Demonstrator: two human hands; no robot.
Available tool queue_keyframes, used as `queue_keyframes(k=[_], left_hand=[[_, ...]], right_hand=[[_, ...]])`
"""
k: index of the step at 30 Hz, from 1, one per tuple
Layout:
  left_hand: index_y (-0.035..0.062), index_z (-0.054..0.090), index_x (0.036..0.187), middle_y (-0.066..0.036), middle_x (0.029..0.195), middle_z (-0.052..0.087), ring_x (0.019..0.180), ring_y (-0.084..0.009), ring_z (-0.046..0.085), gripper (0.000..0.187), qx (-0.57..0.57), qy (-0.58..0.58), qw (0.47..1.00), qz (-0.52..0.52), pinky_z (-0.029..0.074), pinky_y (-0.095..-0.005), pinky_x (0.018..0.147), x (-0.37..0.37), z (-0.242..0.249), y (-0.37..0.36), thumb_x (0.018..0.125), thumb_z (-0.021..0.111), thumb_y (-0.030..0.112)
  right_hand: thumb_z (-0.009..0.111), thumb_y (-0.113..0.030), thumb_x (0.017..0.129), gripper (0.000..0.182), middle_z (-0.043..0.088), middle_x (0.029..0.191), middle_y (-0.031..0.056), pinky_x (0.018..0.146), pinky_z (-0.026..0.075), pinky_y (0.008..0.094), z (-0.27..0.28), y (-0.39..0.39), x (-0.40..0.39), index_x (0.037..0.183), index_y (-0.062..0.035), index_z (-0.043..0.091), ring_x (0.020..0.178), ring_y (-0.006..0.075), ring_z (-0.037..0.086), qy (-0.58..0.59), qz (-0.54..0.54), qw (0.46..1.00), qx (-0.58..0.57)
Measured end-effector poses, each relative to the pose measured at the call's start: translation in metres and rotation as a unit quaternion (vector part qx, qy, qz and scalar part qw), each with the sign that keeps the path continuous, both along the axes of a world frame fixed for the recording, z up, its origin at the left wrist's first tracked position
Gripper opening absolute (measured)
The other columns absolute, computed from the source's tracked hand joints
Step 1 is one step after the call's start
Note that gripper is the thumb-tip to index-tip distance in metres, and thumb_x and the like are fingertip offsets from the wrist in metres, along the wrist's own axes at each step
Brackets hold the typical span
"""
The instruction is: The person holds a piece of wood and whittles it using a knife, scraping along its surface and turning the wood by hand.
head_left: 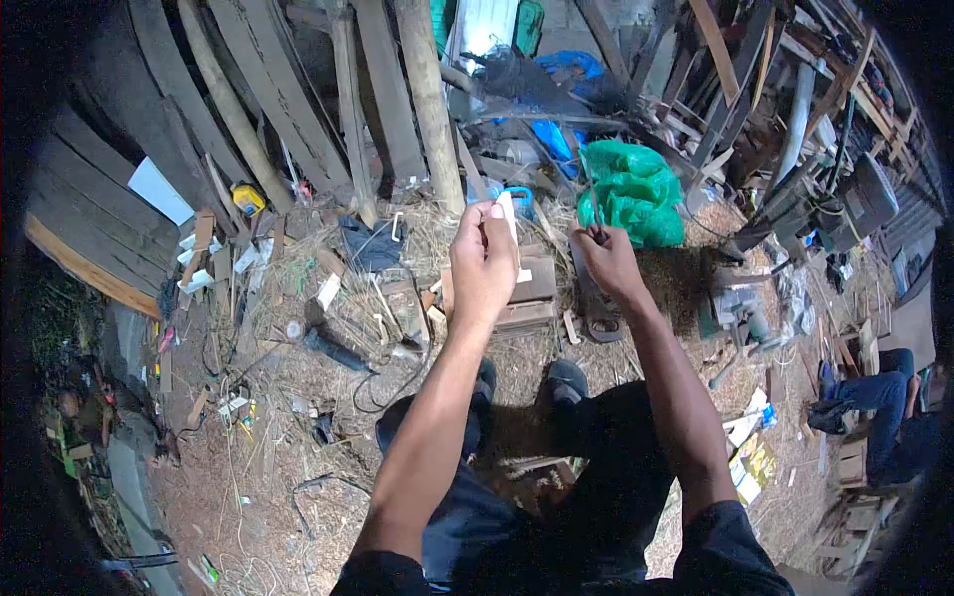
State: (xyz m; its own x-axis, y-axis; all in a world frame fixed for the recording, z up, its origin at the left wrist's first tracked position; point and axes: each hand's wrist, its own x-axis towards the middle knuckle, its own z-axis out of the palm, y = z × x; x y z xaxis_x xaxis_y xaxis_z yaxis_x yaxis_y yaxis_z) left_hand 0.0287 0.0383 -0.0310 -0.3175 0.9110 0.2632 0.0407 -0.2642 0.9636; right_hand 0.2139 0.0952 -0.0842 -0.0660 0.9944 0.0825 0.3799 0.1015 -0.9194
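My left hand is closed on a small pale strip of wood, which sticks up past the thumb. To its right, my right hand is wrapped round the handle of a thin, knife-like tool. Its narrow blade points up and away, in front of a green plastic bag. The two hands are apart, and the blade does not touch the strip. Below and between them sits a wooden block on the ground. Part of the tool's handle is hidden by my fingers.
Wood shavings and scraps cover the ground. A corded power tool lies left of my feet. Planks lean at the back left, and a wood pile stands back right. Another person's legs show at the right edge.
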Motion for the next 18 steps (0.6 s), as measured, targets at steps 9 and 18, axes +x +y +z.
queue_keyframes(k=[9, 18], left_hand=[[0.0044, 0.050, 0.108, -0.008, 0.082, 0.065, 0.065, -0.0133, 0.066, 0.025, -0.019, -0.109, 0.994, -0.011, 0.047, -0.0234, 0.048, -0.022, 0.004, 0.005, 0.100, 0.051, 0.028], [0.0033, 0.050, 0.109, -0.014, 0.097, 0.066, 0.083, -0.0214, 0.070, 0.024, -0.051, -0.189, 0.980, -0.020, 0.055, -0.0280, 0.063, -0.022, 0.015, -0.005, 0.099, 0.052, 0.025]], right_hand=[[0.061, -0.028, 0.094, 0.034, 0.043, 0.060, -0.0099, 0.046, 0.023, 0.0255, 0.002, -0.002, -0.005, 0.068, -0.0078, 0.055, 0.053, 0.0021, 0.034, 0.029, -0.003, 1.000, 0.011], [0.057, -0.020, 0.095, 0.019, 0.051, 0.070, -0.0076, 0.053, 0.031, 0.0206, 0.036, -0.024, -0.026, 0.101, -0.0048, 0.068, 0.061, 0.0021, 0.041, 0.237, 0.045, 0.970, 0.027]])
